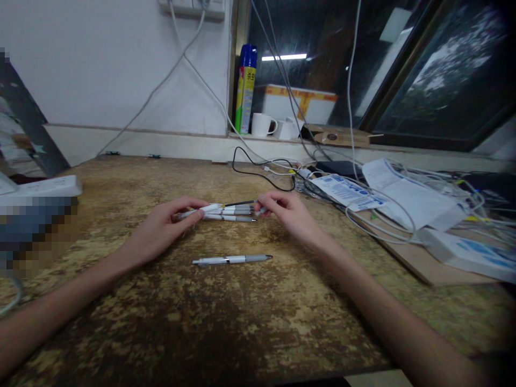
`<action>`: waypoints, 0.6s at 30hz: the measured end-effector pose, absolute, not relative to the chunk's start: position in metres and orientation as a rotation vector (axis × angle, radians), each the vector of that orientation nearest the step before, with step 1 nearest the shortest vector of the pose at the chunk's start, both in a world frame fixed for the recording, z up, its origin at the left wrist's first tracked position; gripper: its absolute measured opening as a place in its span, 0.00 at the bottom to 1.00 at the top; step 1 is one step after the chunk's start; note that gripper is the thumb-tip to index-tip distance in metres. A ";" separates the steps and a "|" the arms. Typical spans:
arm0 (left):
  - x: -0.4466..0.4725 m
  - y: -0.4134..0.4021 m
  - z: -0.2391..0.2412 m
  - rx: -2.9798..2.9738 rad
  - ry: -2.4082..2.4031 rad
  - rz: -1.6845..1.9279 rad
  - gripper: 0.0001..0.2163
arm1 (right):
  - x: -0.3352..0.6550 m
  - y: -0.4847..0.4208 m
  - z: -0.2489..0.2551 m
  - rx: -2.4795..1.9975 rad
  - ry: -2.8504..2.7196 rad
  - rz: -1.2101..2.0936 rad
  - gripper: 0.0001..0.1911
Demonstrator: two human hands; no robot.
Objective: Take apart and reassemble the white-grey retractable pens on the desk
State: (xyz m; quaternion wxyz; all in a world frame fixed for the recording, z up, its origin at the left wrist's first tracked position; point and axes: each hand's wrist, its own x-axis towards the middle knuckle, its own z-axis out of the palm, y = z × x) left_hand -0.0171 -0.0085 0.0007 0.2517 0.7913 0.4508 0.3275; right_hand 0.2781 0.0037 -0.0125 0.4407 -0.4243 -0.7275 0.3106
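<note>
My left hand [171, 219] is closed, its thumb and fingers pinching the white barrel of a pen [210, 208]. From that barrel's right end a thin dark refill [241, 203] runs toward my right hand [287, 210]. The right fingers are pinched on a small greyish pen part [262, 210], partly hidden by the fingertips. Just below the refill, several white pens with grey grips [236, 218] lie side by side on the table, close to both hands. Nearer to me, a single white and grey pen [231, 260] rests alone, its tip pointing right.
The worn wooden table [226, 333] reaches back to a sill. Tangled cables, papers [407, 193] and a white box [467, 250] crowd the right side. A white power strip [48, 188] sits at left. A spray can [245, 88] and mug [263, 124] stand by the window.
</note>
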 end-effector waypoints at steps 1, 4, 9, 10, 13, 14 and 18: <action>-0.016 -0.009 0.001 2.180 1.214 0.874 0.18 | 0.276 0.002 -0.013 -1.071 -1.844 0.742 0.19; -0.013 -0.013 0.000 2.267 1.180 0.814 0.17 | 0.268 -0.004 -0.014 -1.087 -1.936 0.700 0.17; -0.013 -0.015 0.000 2.318 1.138 0.777 0.16 | 0.258 -0.015 -0.012 -1.022 -2.010 0.673 0.15; -0.013 -0.014 0.000 2.323 1.140 0.777 0.16 | 0.257 -0.017 -0.012 -1.020 -2.018 0.663 0.15; -0.014 -0.013 0.001 2.344 1.126 0.776 0.15 | 0.255 -0.018 -0.013 -1.027 -2.029 0.686 0.17; -0.014 -0.013 0.001 2.351 1.114 0.773 0.15 | 0.255 -0.018 -0.014 -1.030 -2.026 0.706 0.17; -0.014 -0.013 0.003 2.372 1.089 0.758 0.14 | 0.254 -0.016 -0.017 -1.032 -2.008 0.780 0.18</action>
